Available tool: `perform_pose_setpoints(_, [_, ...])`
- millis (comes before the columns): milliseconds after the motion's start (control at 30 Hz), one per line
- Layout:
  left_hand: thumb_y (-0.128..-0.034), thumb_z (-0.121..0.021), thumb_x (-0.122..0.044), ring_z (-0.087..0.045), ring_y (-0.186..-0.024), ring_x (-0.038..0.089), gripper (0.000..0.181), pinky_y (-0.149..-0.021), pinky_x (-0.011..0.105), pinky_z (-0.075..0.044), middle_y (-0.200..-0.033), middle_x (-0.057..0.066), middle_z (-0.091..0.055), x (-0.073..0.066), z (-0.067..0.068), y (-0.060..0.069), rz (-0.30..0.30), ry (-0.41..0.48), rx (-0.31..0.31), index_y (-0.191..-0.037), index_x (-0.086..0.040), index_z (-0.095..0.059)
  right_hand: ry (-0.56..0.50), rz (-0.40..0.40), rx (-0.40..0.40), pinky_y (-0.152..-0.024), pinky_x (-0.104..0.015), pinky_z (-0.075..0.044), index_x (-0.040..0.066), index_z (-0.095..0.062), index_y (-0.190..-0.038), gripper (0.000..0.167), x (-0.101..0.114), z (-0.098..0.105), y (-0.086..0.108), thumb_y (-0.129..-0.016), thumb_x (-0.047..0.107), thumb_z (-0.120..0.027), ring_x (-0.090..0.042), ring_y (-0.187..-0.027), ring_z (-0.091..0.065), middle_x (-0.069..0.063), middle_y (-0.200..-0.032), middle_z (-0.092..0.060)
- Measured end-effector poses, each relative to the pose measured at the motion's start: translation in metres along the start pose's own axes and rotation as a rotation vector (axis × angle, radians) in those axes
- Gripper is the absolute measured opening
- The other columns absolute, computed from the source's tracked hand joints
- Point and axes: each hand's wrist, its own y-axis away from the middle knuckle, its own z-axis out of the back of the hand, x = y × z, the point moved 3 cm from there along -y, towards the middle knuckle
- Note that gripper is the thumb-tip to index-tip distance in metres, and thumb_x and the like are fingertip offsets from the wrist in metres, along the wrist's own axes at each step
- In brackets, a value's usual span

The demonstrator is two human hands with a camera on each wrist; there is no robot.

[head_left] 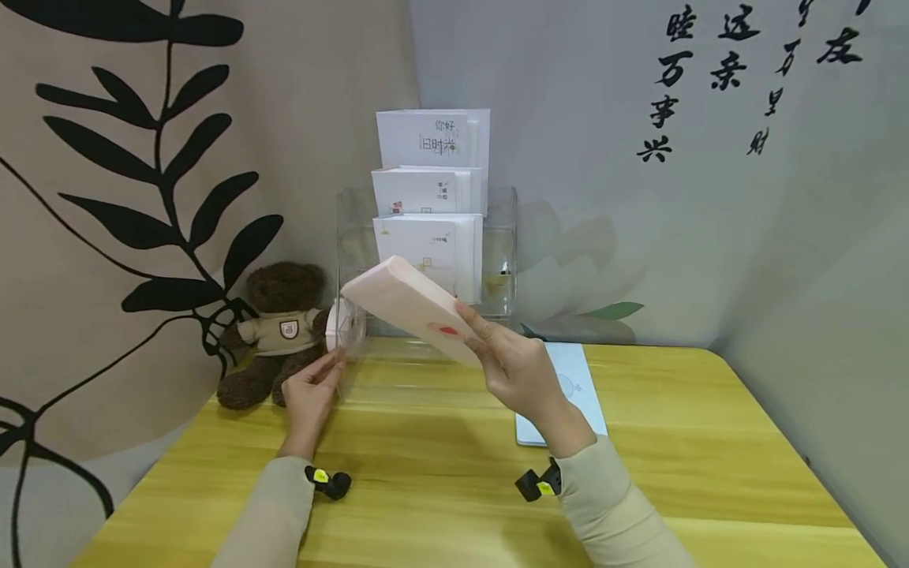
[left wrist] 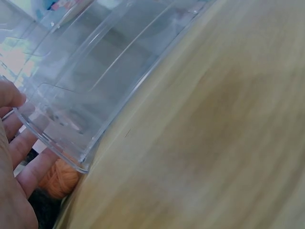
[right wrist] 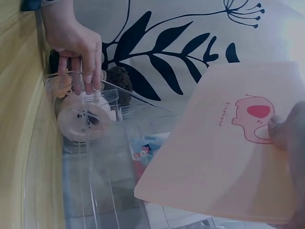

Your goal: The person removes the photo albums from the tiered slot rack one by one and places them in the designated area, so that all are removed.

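My right hand (head_left: 521,371) holds a pink notebook (head_left: 408,304) by its near end, tilted in the air before the rack. In the right wrist view, the notebook's cover shows a red elephant drawing and the word "Elephant", with the thumb on it. At the rack's front left corner, my left hand (head_left: 310,398) pinches the side edge of a clear plastic tiered rack (head_left: 502,296). The left wrist view shows thumb and fingers on either side of that clear panel. White notebooks (head_left: 426,189) stand in the rack's tiers, one behind another; the raised pink notebook partly hides the front ones.
A light blue notebook (head_left: 568,379) lies on the wooden table (head_left: 682,442) right of the rack. A brown teddy bear (head_left: 273,355) sits at the left. Beside the bear is a white round object (head_left: 346,323). An orange ball (left wrist: 59,179) shows past the rack's corner.
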Motion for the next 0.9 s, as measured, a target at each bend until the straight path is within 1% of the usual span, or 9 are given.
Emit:
perform_pose_setpoints(67, [-0.0877, -0.08, -0.012, -0.071, -0.083, -0.002, 0.022, -0.069, 0.013, -0.055, -0.105, 0.01, -0.076, 0.0, 0.001, -0.001, -0.002, 0.02, 0.006, -0.11, -0.016, -0.081, -0.001, -0.003, -0.007, -0.044, -0.02, -0.03, 0.02, -0.044, -0.155, 0.067, -0.001, 0.005, 0.0, -0.094, 0.004, -0.068, -0.01, -0.052, -0.034, -0.01, -0.128, -0.068])
perform_pose_setpoints(167, [-0.0883, -0.079, -0.01, -0.071, -0.086, 0.0, 0.023, -0.071, 0.014, -0.055, -0.109, 0.013, -0.075, -0.002, 0.002, -0.002, 0.002, 0.058, 0.016, -0.111, -0.013, -0.08, -0.003, -0.027, -0.022, -0.045, -0.022, -0.031, 0.022, -0.045, -0.154, 0.072, -0.006, 0.014, 0.004, -0.091, 0.003, -0.072, -0.011, -0.053, -0.036, -0.011, -0.122, -0.071])
perform_pose_setpoints(267, [-0.0885, -0.078, -0.007, -0.071, -0.086, 0.001, 0.024, -0.071, 0.014, -0.055, -0.11, 0.015, -0.073, -0.002, 0.001, -0.002, 0.019, 0.067, 0.018, -0.113, -0.011, -0.079, 0.005, -0.078, -0.036, -0.046, -0.023, -0.037, 0.027, -0.044, -0.155, 0.077, -0.013, 0.024, 0.011, -0.088, 0.004, -0.075, -0.012, -0.056, -0.045, -0.011, -0.115, -0.073])
perform_pose_setpoints(400, [-0.0885, -0.077, -0.006, -0.071, -0.084, -0.001, 0.025, -0.07, 0.013, -0.055, -0.11, 0.015, -0.073, -0.003, -0.001, -0.001, 0.043, 0.051, 0.018, -0.113, -0.01, -0.079, -0.018, -0.174, -0.047, -0.056, -0.029, -0.056, 0.03, -0.045, -0.154, 0.078, -0.024, 0.044, 0.025, -0.088, 0.005, -0.077, -0.016, -0.073, -0.068, -0.011, -0.115, -0.073])
perform_pose_setpoints(533, [-0.0891, -0.078, -0.009, -0.07, -0.084, -0.004, 0.024, -0.071, 0.013, -0.055, -0.109, 0.012, -0.074, -0.002, -0.003, 0.0, 0.041, 0.027, 0.018, -0.113, -0.013, -0.079, -0.04, -0.288, -0.047, -0.065, -0.038, -0.062, 0.026, -0.047, -0.153, 0.075, -0.038, 0.068, 0.039, -0.088, 0.002, -0.076, -0.025, -0.091, -0.074, -0.012, -0.12, -0.072])
perform_pose_setpoints(633, [-0.089, -0.079, -0.012, -0.069, -0.084, -0.006, 0.024, -0.07, 0.012, -0.054, -0.109, 0.013, -0.074, -0.002, -0.004, 0.0, 0.025, 0.012, 0.018, -0.113, -0.013, -0.079, -0.004, -0.373, -0.051, -0.066, -0.034, -0.061, 0.022, -0.046, -0.153, 0.076, -0.051, 0.088, 0.055, -0.087, -0.001, -0.076, -0.029, -0.092, -0.074, -0.013, -0.122, -0.071])
perform_pose_setpoints(733, [-0.0887, -0.079, -0.012, -0.069, -0.083, -0.006, 0.023, -0.07, 0.012, -0.054, -0.108, 0.013, -0.075, -0.001, -0.005, 0.0, 0.013, 0.007, 0.018, -0.112, -0.014, -0.08, 0.023, -0.473, -0.078, -0.068, -0.021, -0.058, 0.021, -0.047, -0.153, 0.076, -0.065, 0.108, 0.074, -0.087, -0.003, -0.076, -0.026, -0.091, -0.074, -0.014, -0.121, -0.071])
perform_pose_setpoints(800, [-0.0887, -0.079, -0.013, -0.069, -0.084, -0.006, 0.023, -0.07, 0.012, -0.054, -0.107, 0.011, -0.075, 0.0, -0.004, 0.0, 0.007, 0.002, 0.016, -0.111, -0.015, -0.08, 0.027, -0.564, -0.094, -0.068, -0.014, -0.055, 0.023, -0.045, -0.154, 0.076, -0.074, 0.12, 0.088, -0.088, -0.001, -0.075, -0.016, -0.089, -0.073, -0.016, -0.121, -0.071])
perform_pose_setpoints(900, [-0.0892, -0.079, -0.013, -0.07, -0.085, -0.005, 0.022, -0.07, 0.012, -0.054, -0.107, 0.009, -0.076, 0.001, -0.001, 0.0, 0.003, -0.01, 0.01, -0.111, -0.016, -0.08, -0.001, -0.735, -0.094, -0.069, -0.01, -0.052, 0.031, -0.039, -0.156, 0.076, -0.088, 0.136, 0.111, -0.093, 0.006, -0.072, 0.0, -0.089, -0.067, -0.017, -0.13, -0.066])
